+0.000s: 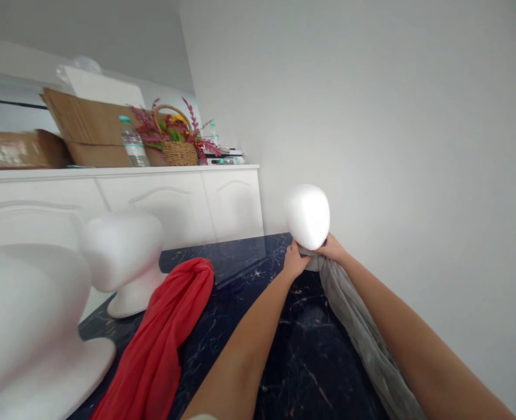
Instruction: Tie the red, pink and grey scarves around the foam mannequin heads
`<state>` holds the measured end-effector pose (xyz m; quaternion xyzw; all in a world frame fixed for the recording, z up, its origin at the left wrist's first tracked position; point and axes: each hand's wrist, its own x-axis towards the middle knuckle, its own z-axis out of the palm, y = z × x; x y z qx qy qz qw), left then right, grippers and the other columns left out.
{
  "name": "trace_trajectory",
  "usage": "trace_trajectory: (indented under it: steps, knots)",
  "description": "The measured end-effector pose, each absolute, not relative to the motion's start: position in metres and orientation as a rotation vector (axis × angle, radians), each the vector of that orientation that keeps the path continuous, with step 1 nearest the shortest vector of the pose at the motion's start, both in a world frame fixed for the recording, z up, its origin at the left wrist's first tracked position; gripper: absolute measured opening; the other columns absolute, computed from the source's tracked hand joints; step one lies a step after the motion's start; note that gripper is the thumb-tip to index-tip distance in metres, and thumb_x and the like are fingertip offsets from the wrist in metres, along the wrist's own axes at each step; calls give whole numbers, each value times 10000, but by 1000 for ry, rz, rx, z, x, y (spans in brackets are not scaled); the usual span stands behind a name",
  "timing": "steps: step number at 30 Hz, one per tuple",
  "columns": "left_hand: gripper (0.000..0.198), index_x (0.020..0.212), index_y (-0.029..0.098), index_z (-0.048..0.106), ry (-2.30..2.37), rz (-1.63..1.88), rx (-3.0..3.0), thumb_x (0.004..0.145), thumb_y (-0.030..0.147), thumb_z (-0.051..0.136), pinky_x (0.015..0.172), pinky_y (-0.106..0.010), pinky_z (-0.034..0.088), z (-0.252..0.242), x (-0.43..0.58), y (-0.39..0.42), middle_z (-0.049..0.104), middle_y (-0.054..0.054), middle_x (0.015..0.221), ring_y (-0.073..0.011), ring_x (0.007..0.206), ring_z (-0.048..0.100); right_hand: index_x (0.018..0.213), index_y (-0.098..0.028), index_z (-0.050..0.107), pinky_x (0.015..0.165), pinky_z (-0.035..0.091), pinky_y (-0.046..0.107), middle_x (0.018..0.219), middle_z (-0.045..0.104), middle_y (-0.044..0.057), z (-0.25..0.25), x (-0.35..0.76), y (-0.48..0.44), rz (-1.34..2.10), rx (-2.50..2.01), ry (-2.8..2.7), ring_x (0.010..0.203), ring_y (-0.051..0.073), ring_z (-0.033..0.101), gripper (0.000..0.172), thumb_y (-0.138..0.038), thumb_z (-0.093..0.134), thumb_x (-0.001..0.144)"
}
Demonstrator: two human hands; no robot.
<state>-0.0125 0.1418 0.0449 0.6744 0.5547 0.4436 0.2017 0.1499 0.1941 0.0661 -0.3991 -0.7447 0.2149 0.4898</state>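
A white mannequin head (309, 217) stands at the far end of the dark marbled tabletop, close to the wall. Round its neck lies a grey scarf (349, 309), whose long end runs down over the table toward me. On the left side of the neck, my left hand (296, 258) is closed on the scarf cloth. My right hand (331, 249) grips the scarf on the other side, just under the head; some of its fingers are hidden behind the neck.
Left of my arms, a red scarf (166, 332) lies bunched on the table (240, 286). Two more white mannequin heads, a nearer one (25, 321) and a farther one (124, 248), stand beyond it. A white cabinet (166, 204) holds boxes, bottles and a flower basket (179, 153).
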Motion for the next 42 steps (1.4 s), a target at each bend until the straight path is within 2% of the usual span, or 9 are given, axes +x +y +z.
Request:
trace_trajectory:
  steps: [7,12,15,19,23,28,33,38,42]
  knots:
    - [839,1507,152,224,1710,1253,1869,795,374,608,1098,-496,318,4,-6,144,362,-234,1476,-397,1363,361,1330,-102,474,1041,395,418,1339,551,192,17,156,195,560,-1027,-1890,1242,288,514,746,-445,724,716]
    - [924,1512,137,213,1773,1199,1905,771,485,643,1117,-470,310,-1,0,139,333,-209,1521,-368,1388,329,1527,-73,185,1060,366,467,1461,339,283,9,174,162,438,-1571,-1966,1331,383,414,1172,-611,730,640]
    - [947,1517,138,205,1838,1177,1909,757,464,665,1115,-458,324,-1,0,141,339,-190,1525,-344,1386,341,1549,-39,96,976,427,465,1378,431,307,10,192,143,365,-1796,-2117,1226,422,516,1239,-544,751,628]
    - [951,1523,135,196,1871,1120,1938,767,491,650,1104,-470,339,-2,-1,142,328,-196,1530,-346,1388,342,1457,-52,397,834,487,363,1174,643,208,15,238,143,335,-1906,-2288,1060,346,634,905,-256,718,636]
    - [907,1524,137,200,1885,1100,1959,804,513,601,1113,-468,323,-2,-2,141,320,-203,1533,-347,1398,330,957,-144,737,772,490,350,996,720,137,26,285,158,185,-2099,-2408,982,326,670,358,-72,640,620]
    - [925,1520,140,208,1860,1130,1929,784,493,644,1110,-473,324,-1,-2,140,320,-207,1534,-350,1398,330,1144,-114,663,861,446,509,1196,620,246,22,308,154,-93,-2226,-2198,1137,419,583,414,-55,542,752]
    - [1015,1522,147,175,1788,1221,1904,724,451,723,1164,-415,259,-1,-4,140,307,-190,1539,-310,1439,274,1305,-140,567,895,487,369,1251,604,190,-8,300,131,15,-2102,-2209,1133,297,613,555,-142,648,756]
    - [1037,1529,98,123,1754,1046,2035,720,352,719,1185,-451,201,6,-15,107,137,-244,1586,-357,1485,131,1287,-139,582,883,499,262,1220,634,131,-16,291,99,164,-1923,-2240,1006,189,667,477,-152,567,811]
    - [875,1479,85,322,1658,808,2208,709,267,697,1181,-481,210,29,-40,43,240,-240,1563,-390,1462,188,1153,-129,661,838,516,304,1114,679,131,1,279,75,245,-1758,-2150,897,211,681,396,-140,540,777]
